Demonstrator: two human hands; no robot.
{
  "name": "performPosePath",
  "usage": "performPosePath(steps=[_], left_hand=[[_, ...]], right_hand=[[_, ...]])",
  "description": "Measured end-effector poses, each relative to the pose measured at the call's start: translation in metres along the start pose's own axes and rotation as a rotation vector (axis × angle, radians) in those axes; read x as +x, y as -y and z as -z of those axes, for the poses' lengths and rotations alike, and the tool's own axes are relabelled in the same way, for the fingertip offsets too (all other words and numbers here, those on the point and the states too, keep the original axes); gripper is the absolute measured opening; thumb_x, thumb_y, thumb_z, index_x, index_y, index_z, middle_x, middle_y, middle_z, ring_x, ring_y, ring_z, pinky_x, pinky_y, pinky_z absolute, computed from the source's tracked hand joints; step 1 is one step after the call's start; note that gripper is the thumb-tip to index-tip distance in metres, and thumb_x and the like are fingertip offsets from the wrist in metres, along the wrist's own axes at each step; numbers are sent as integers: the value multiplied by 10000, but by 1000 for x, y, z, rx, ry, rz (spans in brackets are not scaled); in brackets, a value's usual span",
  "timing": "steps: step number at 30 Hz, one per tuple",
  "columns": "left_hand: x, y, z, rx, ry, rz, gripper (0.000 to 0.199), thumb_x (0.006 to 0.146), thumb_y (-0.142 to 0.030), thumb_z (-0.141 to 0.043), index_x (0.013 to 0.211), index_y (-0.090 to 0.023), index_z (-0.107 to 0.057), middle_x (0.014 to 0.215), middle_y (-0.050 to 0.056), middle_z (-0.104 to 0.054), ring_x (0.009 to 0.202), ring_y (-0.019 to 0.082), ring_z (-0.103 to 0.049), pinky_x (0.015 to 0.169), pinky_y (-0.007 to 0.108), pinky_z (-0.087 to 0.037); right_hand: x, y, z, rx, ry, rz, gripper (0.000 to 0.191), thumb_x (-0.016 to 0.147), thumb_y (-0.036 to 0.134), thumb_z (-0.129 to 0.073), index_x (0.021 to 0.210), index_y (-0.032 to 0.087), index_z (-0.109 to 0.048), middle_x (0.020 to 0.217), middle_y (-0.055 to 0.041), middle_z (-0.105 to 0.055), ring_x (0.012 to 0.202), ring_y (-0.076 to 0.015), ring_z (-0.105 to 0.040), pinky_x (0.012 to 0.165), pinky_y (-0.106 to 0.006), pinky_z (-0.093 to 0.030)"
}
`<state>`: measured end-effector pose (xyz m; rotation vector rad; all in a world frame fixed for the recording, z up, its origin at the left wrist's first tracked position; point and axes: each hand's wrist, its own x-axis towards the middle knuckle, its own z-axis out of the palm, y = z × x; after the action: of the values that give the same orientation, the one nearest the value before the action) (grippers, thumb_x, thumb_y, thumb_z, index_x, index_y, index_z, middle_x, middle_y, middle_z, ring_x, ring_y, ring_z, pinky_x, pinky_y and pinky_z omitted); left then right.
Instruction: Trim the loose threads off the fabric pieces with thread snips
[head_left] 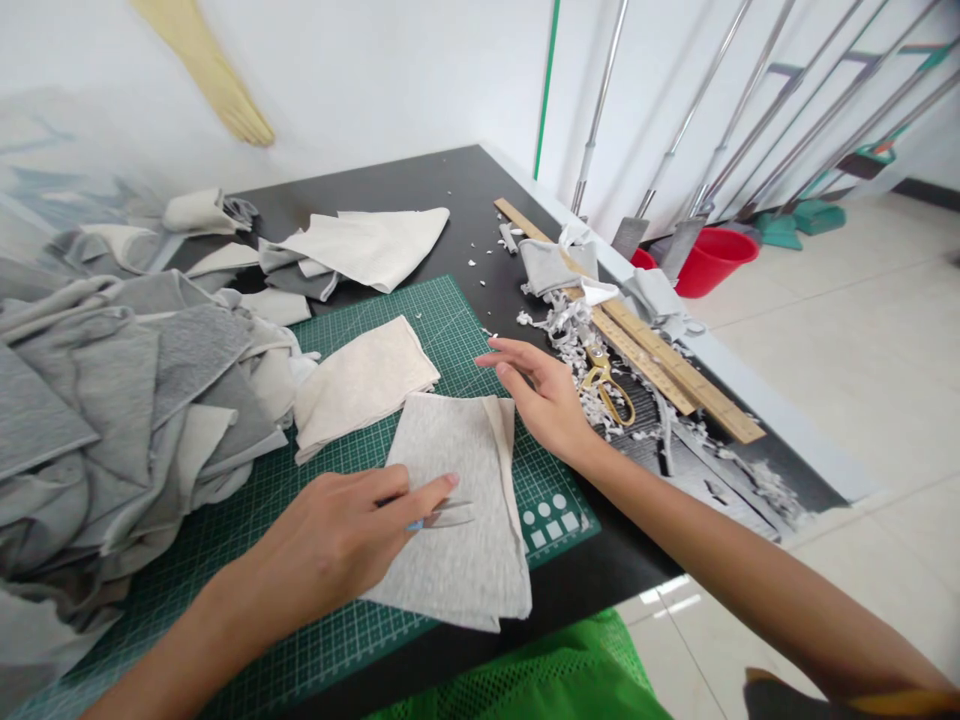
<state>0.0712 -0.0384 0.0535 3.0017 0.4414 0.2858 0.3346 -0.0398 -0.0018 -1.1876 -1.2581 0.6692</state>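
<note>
My left hand [337,535] grips small metal snips [450,516] with a blue grip, their tips resting over a light grey fabric piece [465,565]. That piece lies flat on a green cutting mat [450,330], one edge folded over. My right hand [544,395] hovers open and empty beside the piece's top corner, its fingers spread. Just left of the grey piece lies a cream fabric piece [361,385]. A large heap of grey and cream fabric pieces [127,400] covers the left side. Gold-handled scissors [606,388] lie among white scraps to the right of my right hand.
The black table [442,200] holds more fabric pieces at the back and a wooden ruler [664,355] among the scraps. Beyond its far edge stand a red bucket [712,262] and several long-handled cleaning tools [675,130]. Green mesh cloth [547,680] shows at the bottom.
</note>
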Motion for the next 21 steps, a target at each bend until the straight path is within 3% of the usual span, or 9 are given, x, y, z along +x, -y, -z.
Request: performPosePath(steps=[3,6,9,15,21], left_hand=[[5,-4,0,34,104,14,382,1082,-273,-419,1453,-225,-494,832,10,-634,613,171,-620,498,296,-417],[7,-1,-7,-40,121,57,407,1082,-384,-454,1421,-176,-540,959,64,-695,781,202,-697,629,306,-514],[5,9,-13,-142,113,84,354,1089,-366,-441,1345,-191,-613,995,68,-719,837,200,-715,711,305,-544],[3,24,-15,-278,127,102,265,1053,-327,-528,1239,-215,-680,905,42,-721,795,189,-703,694,289,-534],[1,32,-24,-208,153,69,280,1087,-338,-472,1260,-186,-630,1011,55,-767,857,203,-747,747,300,-563]], right_hand=[[0,-1,0,2,0,5,264,951,263,-580,1195,235,-678,1080,-51,-806,1021,-188,-746,991,-407,-547],[0,-2,0,-2,-2,-3,269,951,260,-576,1199,233,-678,1083,-56,-806,1022,-190,-747,1004,-416,-542],[0,-3,-1,2,-4,-9,273,948,256,-575,1201,244,-677,1076,-49,-808,1029,-193,-750,1018,-428,-538],[0,-1,-1,-11,-3,-19,272,950,261,-580,1203,242,-679,1086,-46,-808,1038,-199,-748,1027,-437,-530],[0,0,-1,-14,-3,-17,277,953,250,-570,1210,226,-672,1077,-52,-808,1033,-204,-746,1019,-438,-526]])
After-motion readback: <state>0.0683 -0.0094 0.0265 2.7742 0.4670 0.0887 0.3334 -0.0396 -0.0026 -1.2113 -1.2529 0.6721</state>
